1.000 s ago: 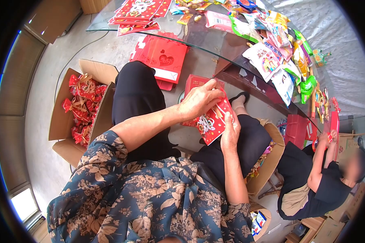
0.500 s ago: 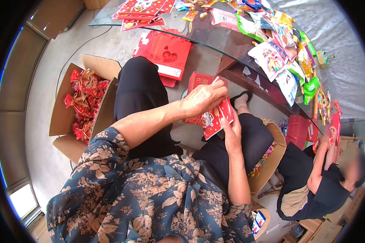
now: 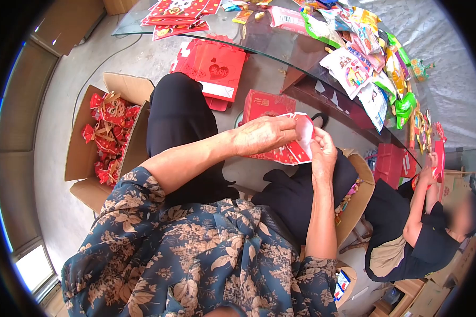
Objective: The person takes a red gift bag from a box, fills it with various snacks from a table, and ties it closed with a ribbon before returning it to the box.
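A red printed paper bag point(image 3: 292, 154) with yellow and white dots is between my hands, above my lap, its pale inside showing at the spread mouth. My left hand point(image 3: 263, 134) comes from the left with its fingers closed on one side of the bag's edge. On the opposite side, my right hand point(image 3: 323, 152) pinches the rim between thumb and fingers. Just behind the bag, a red box point(image 3: 268, 102) with gold print is partly hidden by my left hand and the bag.
Red folded bags point(image 3: 211, 68) stand below the glass table point(image 3: 259, 50). Snack packets point(image 3: 349, 68) and flat red bags point(image 3: 177, 16) lie on top. A carton point(image 3: 135, 153) of tied red bundles is left; another carton point(image 3: 362, 198) is right. A co-worker point(image 3: 412, 232) handles something red.
The bag has turned and its mouth has been pulled apart, showing the pale inside. My right hand has moved up and right to its rim; my left hand has shifted slightly left and down.
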Demonstrator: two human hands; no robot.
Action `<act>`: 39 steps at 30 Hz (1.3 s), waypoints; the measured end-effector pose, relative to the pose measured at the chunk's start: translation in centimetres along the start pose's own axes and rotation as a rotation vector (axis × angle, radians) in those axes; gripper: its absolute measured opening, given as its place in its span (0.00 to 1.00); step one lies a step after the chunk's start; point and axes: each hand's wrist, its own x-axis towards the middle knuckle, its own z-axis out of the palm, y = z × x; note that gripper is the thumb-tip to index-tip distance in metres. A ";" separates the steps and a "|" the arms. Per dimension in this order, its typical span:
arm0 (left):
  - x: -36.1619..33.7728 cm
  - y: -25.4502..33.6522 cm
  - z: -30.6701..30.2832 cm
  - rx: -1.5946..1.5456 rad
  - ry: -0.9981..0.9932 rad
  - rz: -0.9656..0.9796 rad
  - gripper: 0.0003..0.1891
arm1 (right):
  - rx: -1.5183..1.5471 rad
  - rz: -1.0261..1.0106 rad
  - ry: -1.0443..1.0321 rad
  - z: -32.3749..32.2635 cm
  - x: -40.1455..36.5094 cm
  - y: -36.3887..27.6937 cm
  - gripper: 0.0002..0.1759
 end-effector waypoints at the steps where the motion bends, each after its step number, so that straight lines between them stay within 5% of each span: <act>1: 0.0 0.1 -0.2 0.009 -0.011 0.015 0.09 | -0.017 -0.031 0.034 -0.7 0.3 0.6 0.18; 7: -0.2 0.6 -0.3 0.000 -0.104 0.024 0.11 | -0.279 -0.081 0.081 -1.8 -0.6 -0.5 0.17; 10: -0.2 0.3 0.4 0.026 -0.069 0.063 0.12 | -0.328 -0.332 0.089 -0.8 -2.6 -3.2 0.17; 14: 0.0 0.8 0.7 0.041 -0.087 0.069 0.11 | -0.069 -0.284 -0.083 1.2 -3.9 -4.7 0.16; 18: 0.5 1.3 1.2 0.035 -0.004 0.139 0.10 | -0.326 -0.147 -0.208 1.3 -3.2 -4.5 0.18; 24: 1.1 3.1 0.2 0.106 -0.075 0.259 0.09 | 0.144 0.274 -0.563 0.9 -0.6 -3.1 0.16; 25: 1.0 3.3 0.3 0.150 -0.079 0.257 0.08 | 0.015 0.212 -0.582 1.1 -1.1 -3.9 0.15; 30: 0.8 3.9 0.3 0.128 -0.107 0.232 0.07 | 0.223 0.632 -0.528 1.2 1.0 -2.2 0.14; 39: 0.4 4.5 0.7 0.164 -0.135 0.275 0.07 | 0.062 0.720 -0.595 2.8 4.3 -0.4 0.13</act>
